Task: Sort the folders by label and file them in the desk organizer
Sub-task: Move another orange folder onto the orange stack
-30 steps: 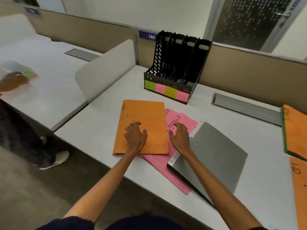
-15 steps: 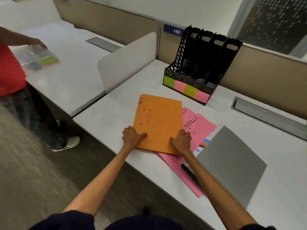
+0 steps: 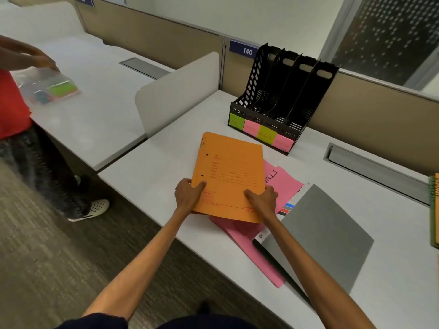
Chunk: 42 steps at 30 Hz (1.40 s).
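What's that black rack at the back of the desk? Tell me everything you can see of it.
The desk organizer is black and plastic-looking. It stands upright on the white desk, close to the beige partition. Tall slanted dividers split it into slots. Its left wall is perforated, and the dividers have oval handle cut-outs near the top. No folders show in it. Four sticky notes line its front lip: green, pink, green, pink, with writing too small to read. Nothing else touches it.
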Each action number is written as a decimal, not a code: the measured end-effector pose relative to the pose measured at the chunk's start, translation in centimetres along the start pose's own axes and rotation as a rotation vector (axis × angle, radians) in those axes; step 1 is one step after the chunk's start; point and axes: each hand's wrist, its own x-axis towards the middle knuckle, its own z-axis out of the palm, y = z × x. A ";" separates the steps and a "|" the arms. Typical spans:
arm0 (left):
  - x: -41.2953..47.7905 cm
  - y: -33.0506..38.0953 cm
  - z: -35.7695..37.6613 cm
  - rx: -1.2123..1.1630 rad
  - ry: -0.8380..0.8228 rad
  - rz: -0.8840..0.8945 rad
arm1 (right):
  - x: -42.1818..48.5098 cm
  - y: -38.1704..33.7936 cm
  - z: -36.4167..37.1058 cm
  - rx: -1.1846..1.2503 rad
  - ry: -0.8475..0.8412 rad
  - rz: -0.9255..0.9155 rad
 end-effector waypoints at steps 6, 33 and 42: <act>-1.5 5.7 2.1 -0.149 0.097 0.213 | 0.6 1.0 -3.3 0.159 0.156 0.042; -19.9 19.0 24.5 -0.365 -0.349 0.537 | -1.3 18.4 -27.5 0.404 0.697 0.248; -28.7 20.6 32.5 -0.371 -0.577 0.476 | -4.0 26.5 -36.1 0.404 0.929 0.349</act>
